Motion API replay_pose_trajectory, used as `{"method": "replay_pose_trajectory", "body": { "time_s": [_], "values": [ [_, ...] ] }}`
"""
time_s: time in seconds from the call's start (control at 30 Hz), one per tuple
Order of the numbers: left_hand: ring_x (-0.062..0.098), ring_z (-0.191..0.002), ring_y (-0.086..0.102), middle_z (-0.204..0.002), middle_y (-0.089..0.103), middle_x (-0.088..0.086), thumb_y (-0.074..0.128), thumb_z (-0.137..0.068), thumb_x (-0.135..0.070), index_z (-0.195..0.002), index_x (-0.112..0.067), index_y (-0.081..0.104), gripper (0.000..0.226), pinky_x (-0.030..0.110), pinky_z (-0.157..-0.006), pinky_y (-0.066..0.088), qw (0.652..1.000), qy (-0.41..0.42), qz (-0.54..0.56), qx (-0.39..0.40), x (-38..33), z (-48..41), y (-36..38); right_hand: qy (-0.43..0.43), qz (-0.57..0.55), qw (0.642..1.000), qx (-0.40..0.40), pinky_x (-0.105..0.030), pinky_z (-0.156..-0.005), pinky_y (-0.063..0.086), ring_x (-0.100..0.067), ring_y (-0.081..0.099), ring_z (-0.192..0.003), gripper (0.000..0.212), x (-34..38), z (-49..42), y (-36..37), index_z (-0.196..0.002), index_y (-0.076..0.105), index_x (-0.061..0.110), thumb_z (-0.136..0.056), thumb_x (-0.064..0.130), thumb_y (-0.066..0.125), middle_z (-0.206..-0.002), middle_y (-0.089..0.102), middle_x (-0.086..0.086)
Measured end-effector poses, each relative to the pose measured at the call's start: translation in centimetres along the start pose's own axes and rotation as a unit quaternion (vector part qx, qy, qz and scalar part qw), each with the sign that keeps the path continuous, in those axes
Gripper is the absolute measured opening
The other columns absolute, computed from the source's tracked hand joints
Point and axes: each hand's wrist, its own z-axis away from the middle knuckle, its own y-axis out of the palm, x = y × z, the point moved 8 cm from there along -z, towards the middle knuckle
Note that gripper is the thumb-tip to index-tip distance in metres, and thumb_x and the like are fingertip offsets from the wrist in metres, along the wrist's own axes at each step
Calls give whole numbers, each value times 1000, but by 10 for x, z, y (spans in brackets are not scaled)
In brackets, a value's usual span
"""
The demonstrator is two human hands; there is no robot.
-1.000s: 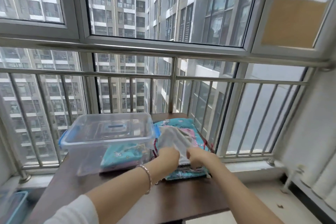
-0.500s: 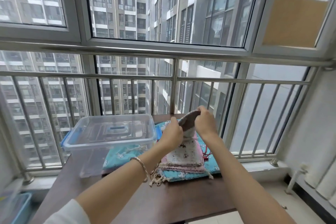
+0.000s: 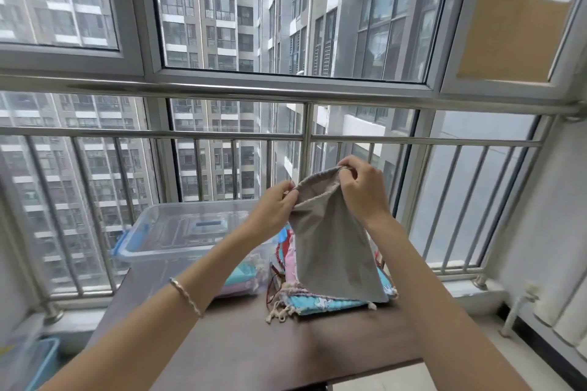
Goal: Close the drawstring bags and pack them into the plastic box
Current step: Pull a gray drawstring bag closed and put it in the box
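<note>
Head view takes in a wide window (image 3: pixel 286 79) and a steel railing (image 3: pixel 305 136) behind a dark brown table (image 3: pixel 254 352). At the table's far left stands the clear plastic box (image 3: pixel 165 232) with blue latches; through its near wall folded teal and pink fabric shows, low on the side nearest the pile. Just right of the box lies a flat pile of drawstring bags (image 3: pixel 317 301), teal print at the bottom and pink above, with cream and red cords trailing off its near left corner onto the wood. A plain grey bag (image 3: pixel 330 247) hangs upright over that pile, its mouth gaping at the top; whether its bottom edge touches the pile I cannot tell. A blue bin (image 3: pixel 44 359) sits on the floor at the lower left, beside the table. The right hand (image 3: pixel 362 190) pinches the right side of the bag's rim, fingers curled round the hem, and is the higher of the two. The left hand (image 3: pixel 273 209) pinches the left side of the rim between thumb and curled fingers, so the opening is stretched between both hands. A thin pale bracelet (image 3: pixel 185 295) circles the left wrist
</note>
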Motion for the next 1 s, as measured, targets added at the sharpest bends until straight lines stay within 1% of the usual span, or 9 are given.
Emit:
{"method": "replay_pose_trajectory", "body": {
  "time_s": [0.2, 0.33, 0.43, 0.6, 0.77, 0.83, 0.87, 0.93, 1.0],
  "values": [
    [12, -57, 43, -60, 48, -6, 39, -102, -30, -64, -24, 43, 39, 28, -55, 32, 979, 29, -200, 7, 7, 46, -49, -5, 45, 985, 164, -29, -55, 37, -12, 53, -62, 22, 18, 21, 37, -64, 59, 21, -86, 19, 52, -58, 56, 7],
    [10, -52, 31, -55, 38, -5, 43, -101, -32, -58, -20, 35, 45, 29, -55, 25, 976, 10, -214, 45, 34, 67, -80, 35, 58, 952, 299, -31, -57, 35, -15, 44, -56, 29, 4, 46, 77, -63, 54, 9, -88, 25, 51, -59, 49, -2],
    [7, -48, 29, -50, 34, -8, 53, -95, -37, -54, -21, 42, 46, 26, -51, 24, 977, -17, -206, 57, 55, 74, -108, 59, 28, 928, 367, -29, -53, 31, -14, 39, -56, 32, -1, 58, 95, -71, 57, 0, -89, 27, 55, -62, 46, -4],
    [6, -40, 30, -39, 40, -12, 67, -86, -33, -53, -30, 60, 34, 17, -45, 24, 974, -33, -211, 75, 69, 86, -142, 95, -112, 907, 394, -18, -46, 28, -9, 33, -47, 37, -3, 56, 93, -68, 73, 18, -86, 48, 66, -55, 45, 1],
    [7, -43, 28, -46, 42, -8, 65, -87, -30, -74, -18, 76, 21, 17, -43, 22, 987, -98, -120, 51, 85, 93, -156, 161, -237, 881, 375, -20, -63, 37, -13, 41, -59, 36, -21, 62, 94, -75, 67, 4, -91, 36, 62, -58, 53, 6],
    [9, -47, 32, -51, 44, -4, 63, -89, -32, -76, -16, 76, 24, 17, -46, 26, 988, -124, -86, 11, 90, 94, -160, 209, -337, 841, 368, -28, -85, 42, -21, 53, -80, 31, -28, 70, 105, -76, 57, 2, -88, 30, 64, -74, 60, -2],
    [9, -51, 36, -53, 48, -4, 62, -88, -34, -77, -16, 75, 25, 16, -48, 29, 989, -142, -40, -5, 92, 96, -160, 249, -411, 803, 353, -33, -96, 41, -23, 58, -93, 24, -29, 75, 113, -75, 55, 4, -85, 24, 63, -84, 64, -6],
    [8, -68, 52, -72, 64, -6, 60, -85, -39, -82, -16, 72, 26, 16, -63, 40, 973, -183, 139, -2, 96, 98, -145, 334, -574, 684, 304, -38, -105, 39, -23, 64, -108, 26, -23, 85, 127, -65, 54, 7, -88, 18, 57, -99, 70, -11],
    [12, -101, 59, -109, 70, -1, 50, -93, -33, -78, -18, 73, 31, 27, -90, 43, 928, -188, 319, 30, 91, 95, -120, 366, -670, 591, 261, -38, -102, 41, -25, 64, -114, 30, -9, 91, 137, -68, 66, 9, -93, 20, 54, -104, 72, -12]
  ]
}}
